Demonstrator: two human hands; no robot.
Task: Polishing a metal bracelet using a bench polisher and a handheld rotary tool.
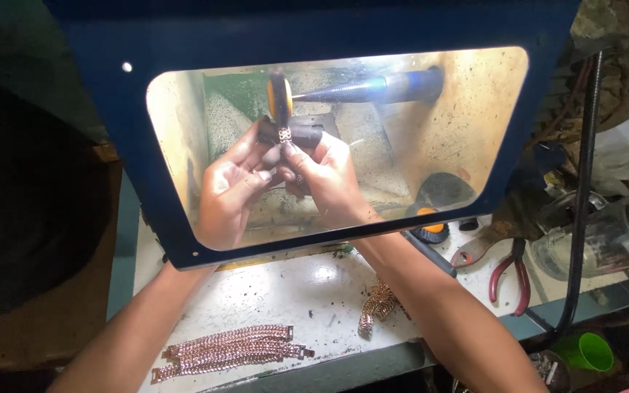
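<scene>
Inside, behind the blue hood's window (518, 145): left hand (231, 191) and right hand (325, 178) both pinching a small bracelet piece (285, 135), long axis upright, top end against the orange-hubbed wheel (279, 98). Spindle (365, 89) pointing left. Below, on the table (314, 284): rose-gold bracelet strips (231, 351), red-handled pliers (512, 273).

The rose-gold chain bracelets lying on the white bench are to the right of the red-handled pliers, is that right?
Not quite. The head view shows the rose-gold chain bracelets lying on the white bench to the left of the red-handled pliers, not the right.
</scene>
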